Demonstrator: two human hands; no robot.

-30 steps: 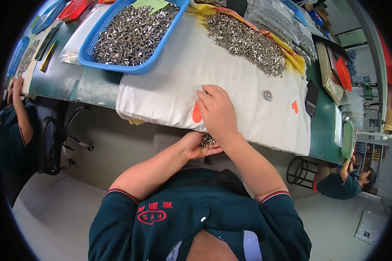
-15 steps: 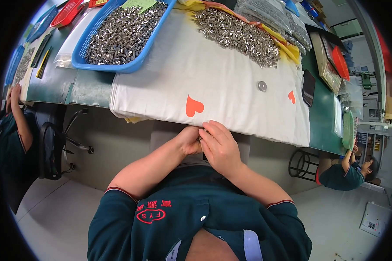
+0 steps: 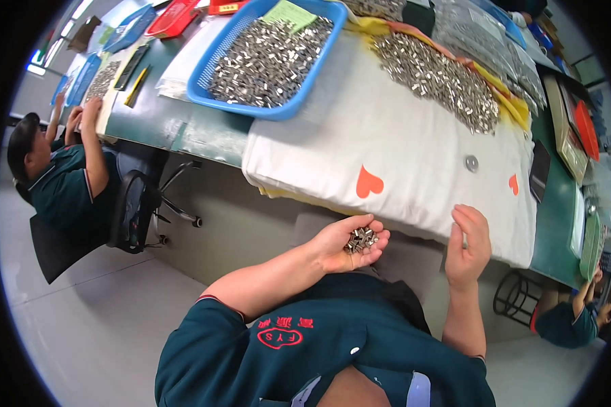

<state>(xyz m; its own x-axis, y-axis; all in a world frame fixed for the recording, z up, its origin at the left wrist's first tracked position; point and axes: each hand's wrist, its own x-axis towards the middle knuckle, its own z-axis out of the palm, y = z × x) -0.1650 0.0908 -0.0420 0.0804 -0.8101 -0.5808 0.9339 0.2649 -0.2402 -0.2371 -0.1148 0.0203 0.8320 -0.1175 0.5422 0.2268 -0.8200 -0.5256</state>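
Observation:
My left hand (image 3: pixel 346 247) is cupped palm up in front of my body, its fingers curled round a small heap of short shiny metal cylinders (image 3: pixel 361 240). To the right, apart from it, my right hand (image 3: pixel 468 245) is raised by the front edge of the white cloth (image 3: pixel 428 193). Its fingers are stretched out with a gap to the thumb, and I see nothing in it. On the cloth lies a large spread pile of similar cylinders (image 3: pixel 441 78). A small round clear piece (image 3: pixel 471 163) rests nearer the edge, beside printed red hearts.
A blue plastic basket (image 3: pixel 290 108) full of cylinders, with a green note on top, stands at the back left. Plastic bags (image 3: pixel 482 41) of parts lie at the back right. A dark phone-like slab (image 3: pixel 540 169) is at the right. Co-workers (image 3: pixel 68 163) sit at both sides.
My hands were together by the cloth edge; now they are apart. The right has moved off to the right, and the left has turned up, showing the cylinders. The whole view has shifted.

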